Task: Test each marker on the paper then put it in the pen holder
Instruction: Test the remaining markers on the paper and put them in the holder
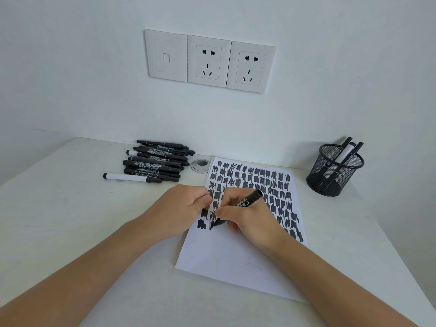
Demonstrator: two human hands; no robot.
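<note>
Marker (248, 199) tip on paper (224, 256)
Right hand (250, 221) grips it; left hand (181, 206) curled at paper's left edge, contents unclear

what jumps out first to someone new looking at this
The paper mid-desk is packed with rows of black scribbles, and the right hand grips a black marker, tip near its left edge. A pile of markers lies back left; a mesh pen holder stands back right.

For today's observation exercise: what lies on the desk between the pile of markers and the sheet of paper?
A round silver cable grommet in the desk, by the paper's far left corner; the head view shows it.
</note>
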